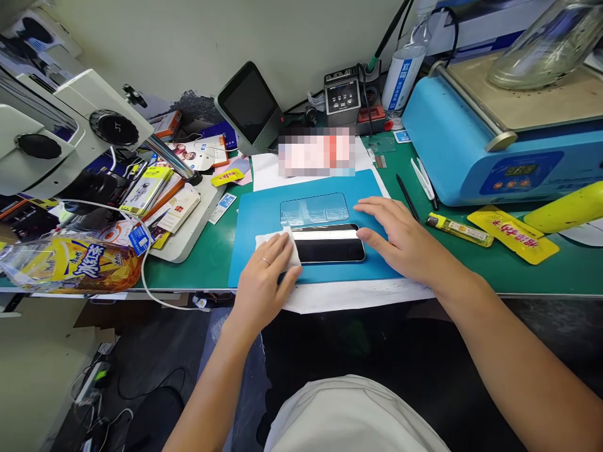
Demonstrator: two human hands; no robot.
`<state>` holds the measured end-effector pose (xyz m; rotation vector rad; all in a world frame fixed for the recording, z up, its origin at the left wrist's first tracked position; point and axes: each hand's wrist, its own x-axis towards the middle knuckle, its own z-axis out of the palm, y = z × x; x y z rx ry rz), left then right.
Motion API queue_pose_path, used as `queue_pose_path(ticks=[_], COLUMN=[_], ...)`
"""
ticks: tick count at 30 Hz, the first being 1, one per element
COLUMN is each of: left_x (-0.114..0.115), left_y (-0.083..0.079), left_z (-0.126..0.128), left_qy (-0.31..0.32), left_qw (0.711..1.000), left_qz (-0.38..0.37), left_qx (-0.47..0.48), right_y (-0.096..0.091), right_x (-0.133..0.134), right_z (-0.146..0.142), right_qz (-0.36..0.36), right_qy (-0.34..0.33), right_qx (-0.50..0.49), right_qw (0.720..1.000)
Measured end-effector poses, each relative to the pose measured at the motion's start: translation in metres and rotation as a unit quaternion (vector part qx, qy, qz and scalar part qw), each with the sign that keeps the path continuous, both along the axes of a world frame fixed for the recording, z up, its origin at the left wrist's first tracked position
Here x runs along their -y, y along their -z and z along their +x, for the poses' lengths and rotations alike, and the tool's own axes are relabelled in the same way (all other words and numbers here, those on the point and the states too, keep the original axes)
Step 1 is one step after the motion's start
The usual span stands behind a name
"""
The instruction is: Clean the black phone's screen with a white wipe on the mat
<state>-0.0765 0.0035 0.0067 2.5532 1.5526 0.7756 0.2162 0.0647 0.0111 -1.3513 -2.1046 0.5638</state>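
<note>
A smartphone [330, 250] lies screen up on a blue mat [259, 210], a bright reflection running along its glass. My left hand [269, 276] presses a folded white wipe [264, 238] onto the phone's left end and partly hides it. At the other end, my right hand [396, 235] has its fingers spread, the thumb close to the phone's right edge; whether it touches cannot be made out. Just behind the phone sits a clear screen protector [315, 209] with a dark outline.
A blue heating machine [480, 144] bears a glass vessel [546, 50] at the right. Tweezers [424, 181], a black pen [407, 198] and yellow packets [513, 233] lie before it. Left are a microscope stand [94, 119], a tea bottle [75, 263] and a cable [144, 270].
</note>
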Motion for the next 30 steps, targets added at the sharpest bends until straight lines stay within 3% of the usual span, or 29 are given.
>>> queue_pose_path(ticks=[5, 11, 15, 19, 23, 26, 30], left_x=[-0.003, -0.013, -0.004, 0.009, -0.006, -0.018, -0.003], left_y=[-0.007, -0.011, -0.009, -0.008, -0.007, -0.005, -0.005], left_z=[0.019, 0.074, 0.104, 0.087, 0.060, 0.071, 0.101], left_qy=[-0.014, 0.020, 0.059, 0.086, 0.007, -0.006, 0.060], left_qw=[0.991, 0.989, 0.990, 0.989, 0.993, 0.993, 0.991], left_qz=[-0.085, -0.092, -0.080, -0.085, -0.073, -0.073, -0.077], left_qx=[-0.104, -0.115, -0.102, -0.090, -0.089, -0.097, -0.095], right_y=[0.003, 0.002, 0.000, -0.001, -0.002, -0.003, -0.003], right_x=[0.000, 0.001, 0.001, 0.002, 0.004, 0.005, 0.004], right_z=[0.002, 0.003, 0.003, 0.003, 0.001, 0.000, 0.001], right_qz=[0.009, 0.015, 0.015, 0.015, 0.012, 0.005, 0.009], right_qy=[-0.004, -0.008, -0.007, -0.012, -0.012, -0.014, -0.017], right_qx=[-0.026, -0.045, -0.043, -0.046, -0.050, -0.051, -0.057], right_qw=[1.000, 0.999, 0.999, 0.999, 0.999, 0.999, 0.998])
